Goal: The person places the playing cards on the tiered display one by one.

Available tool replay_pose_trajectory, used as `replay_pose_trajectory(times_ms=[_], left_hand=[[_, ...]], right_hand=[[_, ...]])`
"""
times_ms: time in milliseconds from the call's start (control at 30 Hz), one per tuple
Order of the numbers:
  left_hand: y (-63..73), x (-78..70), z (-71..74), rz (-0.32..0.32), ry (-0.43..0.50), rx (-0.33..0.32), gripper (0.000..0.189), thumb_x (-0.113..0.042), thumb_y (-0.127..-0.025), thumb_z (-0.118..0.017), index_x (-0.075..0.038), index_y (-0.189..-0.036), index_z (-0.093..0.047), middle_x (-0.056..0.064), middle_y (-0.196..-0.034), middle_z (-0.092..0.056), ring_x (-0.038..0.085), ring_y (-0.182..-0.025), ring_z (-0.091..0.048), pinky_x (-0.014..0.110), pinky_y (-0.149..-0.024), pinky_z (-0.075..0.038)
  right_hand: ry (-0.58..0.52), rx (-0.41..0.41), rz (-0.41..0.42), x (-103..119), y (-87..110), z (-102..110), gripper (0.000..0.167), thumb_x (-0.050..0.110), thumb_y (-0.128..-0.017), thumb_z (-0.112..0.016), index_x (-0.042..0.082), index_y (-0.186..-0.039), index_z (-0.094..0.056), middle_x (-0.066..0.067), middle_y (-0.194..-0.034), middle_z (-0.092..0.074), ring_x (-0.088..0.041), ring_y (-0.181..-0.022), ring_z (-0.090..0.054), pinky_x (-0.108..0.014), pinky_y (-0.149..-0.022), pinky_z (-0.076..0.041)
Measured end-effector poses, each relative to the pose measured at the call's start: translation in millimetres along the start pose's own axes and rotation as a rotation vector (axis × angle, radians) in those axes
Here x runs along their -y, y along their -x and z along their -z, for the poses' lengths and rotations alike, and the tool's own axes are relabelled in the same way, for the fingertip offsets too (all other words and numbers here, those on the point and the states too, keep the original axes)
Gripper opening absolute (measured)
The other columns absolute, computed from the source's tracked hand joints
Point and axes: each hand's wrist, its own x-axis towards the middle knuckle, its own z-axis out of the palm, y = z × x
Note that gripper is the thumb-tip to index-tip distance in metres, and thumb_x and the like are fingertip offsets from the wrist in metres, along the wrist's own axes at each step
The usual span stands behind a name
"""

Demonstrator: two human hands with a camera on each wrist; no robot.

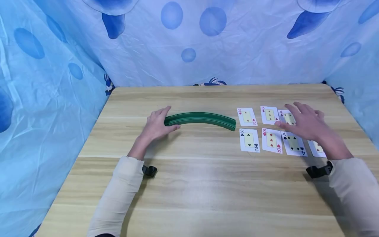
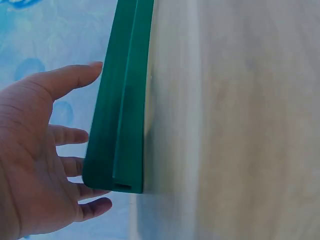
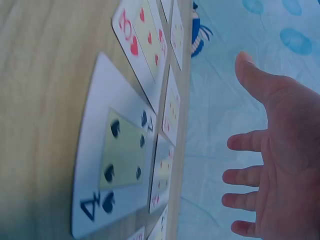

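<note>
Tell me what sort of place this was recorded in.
Likely a makeshift, curtained-off recording booth, though what lies beyond is hidden. Light blue sheeting with darker spots hangs behind and on both sides of a wood-grain table, and wrist-worn dark devices suggest a filming setup.

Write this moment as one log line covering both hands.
left hand: at left end of curved green holder | right hand: over playing cards | layout: two rows, face up, on table
</note>
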Motion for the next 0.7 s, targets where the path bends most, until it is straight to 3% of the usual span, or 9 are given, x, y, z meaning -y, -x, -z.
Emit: replay_pose_trajectory(times_ms=[400,700], left_hand=[[-6.6,20.6,-5.6,-0.022,0.227,0.01,0.087,-0.033,-0.085,-0.078,-0.007,-0.155,-0.033,0.025,-0.146,-0.05,0.041,-0.134,-0.047,0.058,-0.111,-0.042],[-6.7,29.5,-5.3,-0.031,0.28,0.0,0.078,-0.025,-0.085,-0.079,-0.007,-0.151,-0.041,0.023,-0.142,-0.053,0.039,-0.132,-0.05,0.056,-0.111,-0.042]], right_hand=[[-0.003,0.013,-0.056,-40.3,-5.5,8.9,0.095,0.064,-0.092,-0.056,-0.003,-0.153,-0.027,-0.04,-0.153,-0.024,-0.062,-0.135,-0.024,-0.08,-0.097,-0.02],[-0.034,0.101,-0.106,-73.9,-7.8,8.6,0.098,0.06,-0.091,-0.06,-0.008,-0.151,-0.024,-0.045,-0.147,-0.024,-0.065,-0.13,-0.024,-0.08,-0.093,-0.023]])
